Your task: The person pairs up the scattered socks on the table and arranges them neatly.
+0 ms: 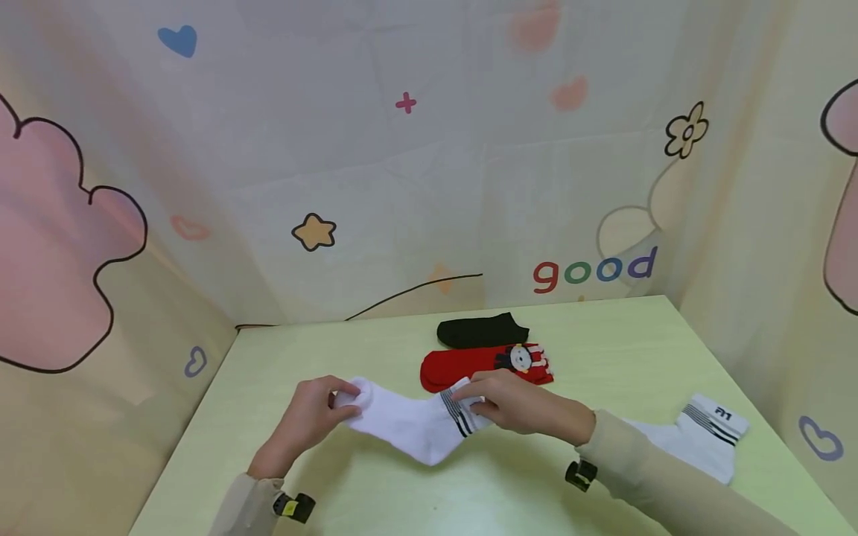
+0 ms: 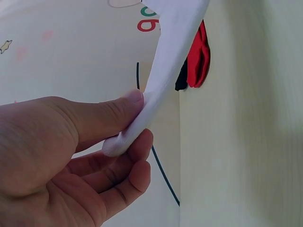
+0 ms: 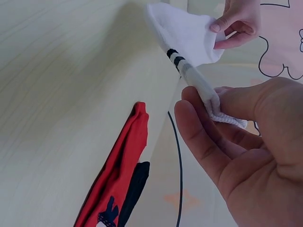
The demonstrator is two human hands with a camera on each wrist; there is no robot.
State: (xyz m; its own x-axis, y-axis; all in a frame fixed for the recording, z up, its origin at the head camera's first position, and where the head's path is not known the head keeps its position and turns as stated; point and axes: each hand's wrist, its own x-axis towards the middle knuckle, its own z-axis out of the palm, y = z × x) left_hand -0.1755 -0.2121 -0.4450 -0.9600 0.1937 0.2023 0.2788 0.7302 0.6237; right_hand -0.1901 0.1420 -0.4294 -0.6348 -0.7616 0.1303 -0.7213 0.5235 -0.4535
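A white sock [image 1: 409,423] with black stripes near its cuff is stretched out above the table between both hands. At the toe end, my left hand [image 1: 310,414] pinches the fabric between thumb and fingers. My right hand [image 1: 519,402] grips the striped cuff, thumb on one side and fingers on the other, as the right wrist view shows. The sock's heel hangs down in the middle. Just behind the right hand lie a red sock [image 1: 462,366] with a cartoon figure and a black sock [image 1: 479,332], side by side on the table.
Another white striped sock [image 1: 710,435] lies at the right of the pale table [image 1: 322,350], partly hidden by the right sleeve [image 1: 643,461]. A printed curtain [image 1: 415,186] stands along the table's back edge and both sides.
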